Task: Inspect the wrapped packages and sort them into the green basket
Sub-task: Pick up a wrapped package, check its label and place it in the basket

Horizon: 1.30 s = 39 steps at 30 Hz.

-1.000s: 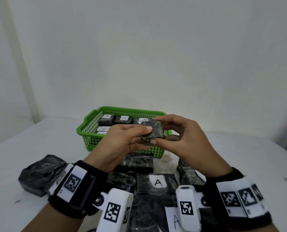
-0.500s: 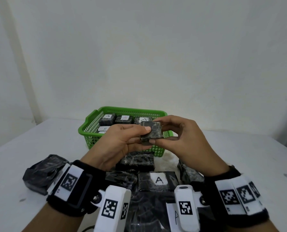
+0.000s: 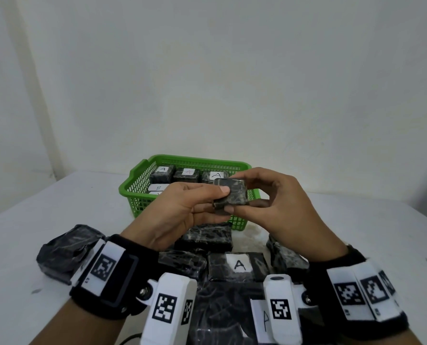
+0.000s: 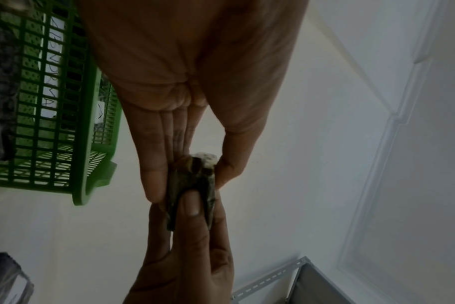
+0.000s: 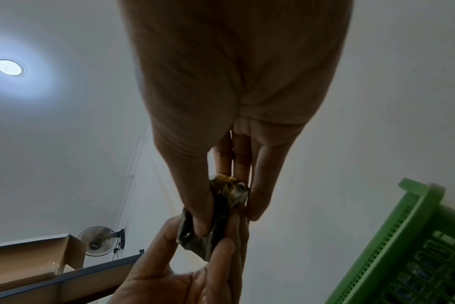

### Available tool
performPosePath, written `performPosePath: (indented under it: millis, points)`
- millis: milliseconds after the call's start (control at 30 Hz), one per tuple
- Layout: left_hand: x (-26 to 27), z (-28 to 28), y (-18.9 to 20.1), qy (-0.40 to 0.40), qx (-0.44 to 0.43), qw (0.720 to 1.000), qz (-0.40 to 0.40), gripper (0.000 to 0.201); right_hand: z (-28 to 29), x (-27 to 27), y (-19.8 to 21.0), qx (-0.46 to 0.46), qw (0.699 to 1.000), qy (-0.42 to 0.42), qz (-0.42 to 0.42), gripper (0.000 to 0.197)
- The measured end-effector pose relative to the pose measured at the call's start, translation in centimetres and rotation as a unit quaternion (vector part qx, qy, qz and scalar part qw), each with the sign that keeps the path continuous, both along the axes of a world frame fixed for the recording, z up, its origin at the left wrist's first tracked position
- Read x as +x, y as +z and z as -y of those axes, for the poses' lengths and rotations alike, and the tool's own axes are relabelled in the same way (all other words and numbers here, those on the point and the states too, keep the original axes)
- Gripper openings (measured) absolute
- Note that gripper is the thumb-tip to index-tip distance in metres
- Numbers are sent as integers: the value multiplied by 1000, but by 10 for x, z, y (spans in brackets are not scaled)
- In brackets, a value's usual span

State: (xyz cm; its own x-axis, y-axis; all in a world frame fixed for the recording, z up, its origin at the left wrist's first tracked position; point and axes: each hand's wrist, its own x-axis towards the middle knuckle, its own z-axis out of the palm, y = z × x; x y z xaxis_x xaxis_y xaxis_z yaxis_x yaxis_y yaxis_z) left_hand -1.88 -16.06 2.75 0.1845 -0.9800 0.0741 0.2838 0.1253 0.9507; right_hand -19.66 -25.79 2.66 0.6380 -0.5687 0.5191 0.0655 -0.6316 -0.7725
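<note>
Both hands pinch a dark package beside the green basket.

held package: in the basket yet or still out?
Out. The held package is pinched between left hand and right hand above the table, in front of the green basket.

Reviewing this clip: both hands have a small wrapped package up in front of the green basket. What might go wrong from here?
The package is only pinched at its edges by the left hand and right hand, so it may slip onto the pile below. No label shows on its visible face, so it might be missorted. The green basket already holds a row of packages, so space may run short.
</note>
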Motion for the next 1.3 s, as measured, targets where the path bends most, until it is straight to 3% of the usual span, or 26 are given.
performPosePath:
  millis: [167,333,567,767,867,1067,1300]
  points:
    - [4,4,-5,42,-35,998,14,42,-1,2,0,16,1000,-9,-22,55]
    - [10,7,-10,68,-59,995,47,48,3,-2,-5,89,994,-6,-66,66]
    - [11,5,-13,32,-72,991,108,55,4,0,-8,149,988,-34,24,26]
    - [11,5,-14,57,-81,980,171,56,3,0,-8,137,990,-39,9,37]
    - [9,3,-13,47,-88,977,191,54,1,0,-8,127,990,-50,37,33]
    - [11,3,-13,62,-91,976,187,49,1,-1,-7,139,990,-11,29,41]
    - [12,2,-13,56,-117,970,204,45,1,-3,-7,123,992,-4,36,37]
